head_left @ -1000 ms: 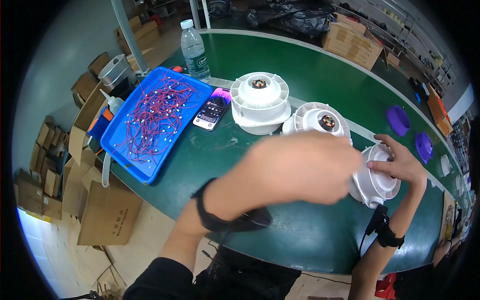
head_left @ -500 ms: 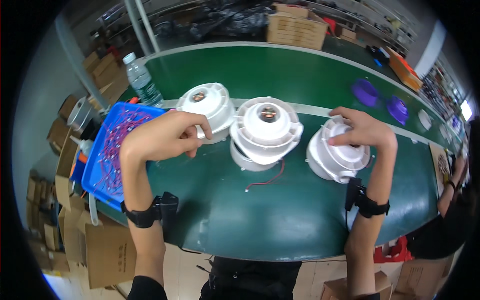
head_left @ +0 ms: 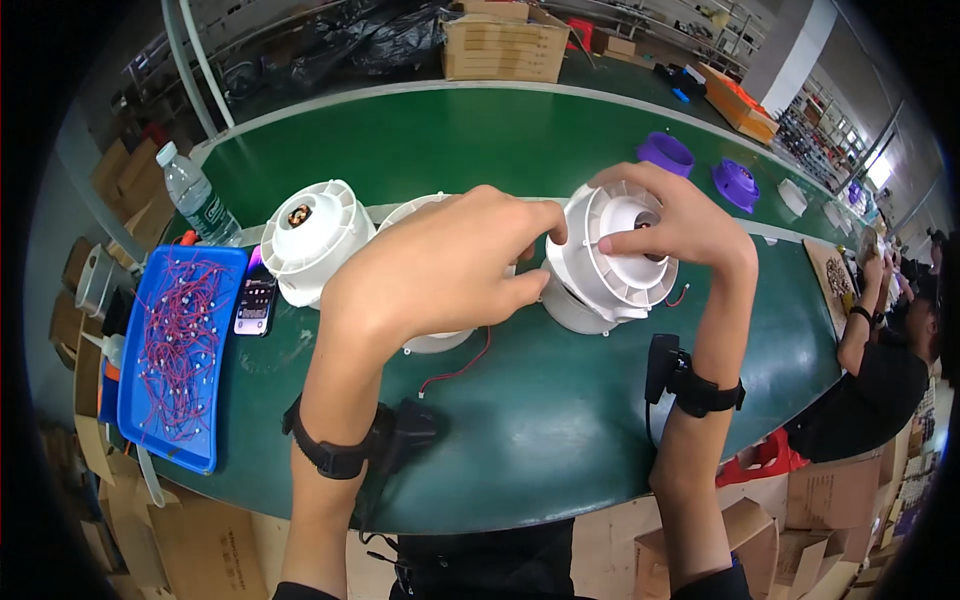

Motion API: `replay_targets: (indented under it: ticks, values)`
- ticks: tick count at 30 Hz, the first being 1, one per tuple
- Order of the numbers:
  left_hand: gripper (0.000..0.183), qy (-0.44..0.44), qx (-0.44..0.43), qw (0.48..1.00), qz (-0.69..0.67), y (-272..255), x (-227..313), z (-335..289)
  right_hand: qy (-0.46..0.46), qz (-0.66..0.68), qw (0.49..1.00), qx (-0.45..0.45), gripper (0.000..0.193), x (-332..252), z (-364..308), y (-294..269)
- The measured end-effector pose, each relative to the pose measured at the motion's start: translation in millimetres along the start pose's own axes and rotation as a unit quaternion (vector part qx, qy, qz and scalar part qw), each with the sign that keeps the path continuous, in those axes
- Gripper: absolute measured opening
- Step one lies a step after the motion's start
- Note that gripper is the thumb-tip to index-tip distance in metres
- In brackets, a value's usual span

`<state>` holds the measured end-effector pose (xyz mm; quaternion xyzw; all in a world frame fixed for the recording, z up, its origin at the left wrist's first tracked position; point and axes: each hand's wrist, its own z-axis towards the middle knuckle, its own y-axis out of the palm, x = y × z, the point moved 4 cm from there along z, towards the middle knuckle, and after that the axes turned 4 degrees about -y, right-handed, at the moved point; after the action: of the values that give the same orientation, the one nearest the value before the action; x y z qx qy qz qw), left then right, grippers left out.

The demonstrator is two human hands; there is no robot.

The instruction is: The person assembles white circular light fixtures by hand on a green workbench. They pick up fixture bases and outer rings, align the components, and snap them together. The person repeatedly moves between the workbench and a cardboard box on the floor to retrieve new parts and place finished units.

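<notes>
Three white round fan housings stand in a row on the green table. The left fan housing (head_left: 313, 236) has a copper-wound motor core exposed on top. My left hand (head_left: 440, 265) reaches across the middle fan housing (head_left: 440, 341) and hides most of it. Its thumb and index finger are apart, their tips close to the left rim of the right fan housing (head_left: 588, 285); whether they touch it I cannot tell. My right hand (head_left: 680, 215) grips that right housing from above, thumb on its domed top and fingers over the far rim. Thin red wires (head_left: 462, 375) trail from the middle housing.
At the left lie a blue tray (head_left: 213, 440) of red wire leads, a phone (head_left: 255, 303) and a water bottle (head_left: 200, 198). Purple round parts (head_left: 737, 183) sit at the back right. A co-worker (head_left: 868, 370) sits at the far right. Cardboard boxes (head_left: 505, 48) stand beyond the table.
My left hand has moved right, from beside the left housing to the right housing's rim. My right hand stays on the right housing. The view has shifted, revealing the phone.
</notes>
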<state>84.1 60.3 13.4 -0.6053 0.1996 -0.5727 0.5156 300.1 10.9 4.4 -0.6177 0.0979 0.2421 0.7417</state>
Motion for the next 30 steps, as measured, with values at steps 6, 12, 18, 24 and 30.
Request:
replay_targets:
  ticks: [6, 12, 18, 24, 30]
  values:
    - [0.045, 0.047, 0.206, 0.978, 0.001, -12, 1, 10, -0.065, 0.178, 0.977, 0.102, 0.069, -2, -17, -36]
    - [0.06, 0.004, 0.211, 0.943, -0.26, 4, -3, 31, -0.105, 0.549, 0.784, 0.271, 0.078, 16, -8, -34]
    - [0.064, -0.045, 0.073, 0.877, -0.472, -13, 14, 20, -0.176, 0.755, 0.603, 0.19, 0.068, 25, 17, 16]
    - [0.055, -0.05, 0.211, 0.802, -0.557, -38, -3, 5, -0.119, 0.712, 0.646, 0.248, 0.062, 5, 26, 17]
    - [0.048, -0.062, 0.221, 0.865, -0.447, -46, -17, 0, -0.003, 0.59, 0.791, 0.165, 0.07, -13, 13, 2]
